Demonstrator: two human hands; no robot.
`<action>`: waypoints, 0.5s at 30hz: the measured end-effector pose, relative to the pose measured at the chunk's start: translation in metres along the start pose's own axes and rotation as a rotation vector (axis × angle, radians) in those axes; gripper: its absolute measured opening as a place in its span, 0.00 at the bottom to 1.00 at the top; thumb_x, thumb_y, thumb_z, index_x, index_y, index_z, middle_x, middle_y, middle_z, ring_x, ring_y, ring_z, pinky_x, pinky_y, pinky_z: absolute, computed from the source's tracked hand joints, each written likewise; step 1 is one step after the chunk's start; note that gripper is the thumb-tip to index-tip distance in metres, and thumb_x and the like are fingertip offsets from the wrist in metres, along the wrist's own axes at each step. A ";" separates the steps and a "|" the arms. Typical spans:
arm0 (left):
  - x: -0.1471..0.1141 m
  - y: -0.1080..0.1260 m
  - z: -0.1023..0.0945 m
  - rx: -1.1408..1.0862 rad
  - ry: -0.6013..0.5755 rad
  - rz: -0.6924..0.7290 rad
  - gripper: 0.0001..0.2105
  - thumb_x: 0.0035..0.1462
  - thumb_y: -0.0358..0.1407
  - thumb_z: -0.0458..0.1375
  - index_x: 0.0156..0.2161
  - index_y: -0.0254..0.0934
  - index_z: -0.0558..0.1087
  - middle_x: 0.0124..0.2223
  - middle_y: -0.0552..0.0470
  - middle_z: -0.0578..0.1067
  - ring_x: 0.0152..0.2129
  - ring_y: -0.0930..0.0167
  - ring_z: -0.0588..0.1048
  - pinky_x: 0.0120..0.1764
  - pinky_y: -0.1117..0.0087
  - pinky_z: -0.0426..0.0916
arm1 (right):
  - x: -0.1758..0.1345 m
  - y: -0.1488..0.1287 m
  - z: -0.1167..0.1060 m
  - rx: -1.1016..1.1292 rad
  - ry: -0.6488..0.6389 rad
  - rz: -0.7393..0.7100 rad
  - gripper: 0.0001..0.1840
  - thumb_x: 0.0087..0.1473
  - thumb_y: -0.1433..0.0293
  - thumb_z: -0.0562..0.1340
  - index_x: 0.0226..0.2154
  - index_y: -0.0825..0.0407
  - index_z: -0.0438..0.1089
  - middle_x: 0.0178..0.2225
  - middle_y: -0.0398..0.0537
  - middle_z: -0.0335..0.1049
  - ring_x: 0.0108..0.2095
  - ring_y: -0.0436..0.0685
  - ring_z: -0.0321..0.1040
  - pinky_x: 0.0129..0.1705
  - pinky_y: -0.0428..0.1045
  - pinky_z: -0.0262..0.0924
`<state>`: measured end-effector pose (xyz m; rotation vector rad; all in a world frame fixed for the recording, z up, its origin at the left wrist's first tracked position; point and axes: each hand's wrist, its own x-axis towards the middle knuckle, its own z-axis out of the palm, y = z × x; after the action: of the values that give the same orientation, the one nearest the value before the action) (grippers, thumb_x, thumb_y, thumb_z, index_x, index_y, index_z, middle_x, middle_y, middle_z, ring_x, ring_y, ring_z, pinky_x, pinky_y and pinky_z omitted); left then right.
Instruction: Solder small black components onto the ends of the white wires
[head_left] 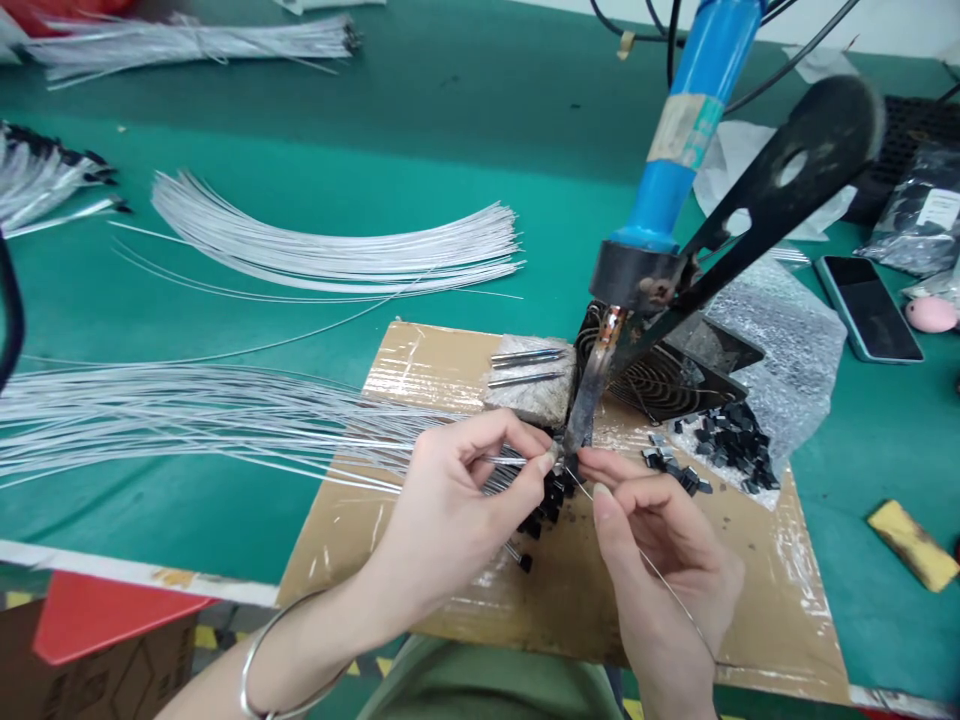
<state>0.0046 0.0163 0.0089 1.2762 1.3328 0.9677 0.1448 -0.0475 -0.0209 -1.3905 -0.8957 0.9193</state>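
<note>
My left hand (472,490) is closed in a pinch on the end of a thin cable, right at the tip of a blue-handled soldering iron (589,395) that points down. A small part at the cable end is mostly hidden by the fingertips. Between thumb and fingers of my right hand (664,545) runs a thin solder wire (671,590), its end close to the iron tip. Beneath my left hand lies a bundle of grey-white cables (225,420), with black connectors (551,505) at their ends.
Cardboard (562,610) covers the work spot. A black fan (649,370) stands behind the iron, beside a block with metal tips (529,375). Loose black connectors (735,440) lie on bubble wrap at right, near a phone (870,308) and a yellow sponge (913,545). More cables (337,245) lie behind.
</note>
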 end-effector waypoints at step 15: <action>-0.002 -0.001 0.001 0.029 0.023 0.035 0.06 0.53 0.29 0.63 0.26 0.35 0.78 0.29 0.52 0.84 0.25 0.73 0.78 0.27 0.78 0.69 | 0.005 0.010 -0.007 -0.097 -0.072 -0.189 0.11 0.63 0.76 0.68 0.30 0.48 0.73 0.48 0.47 0.87 0.48 0.54 0.85 0.52 0.46 0.78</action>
<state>0.0056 0.0144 0.0078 1.3179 1.3501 0.9934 0.1529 -0.0458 -0.0306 -1.3357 -1.1195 0.7948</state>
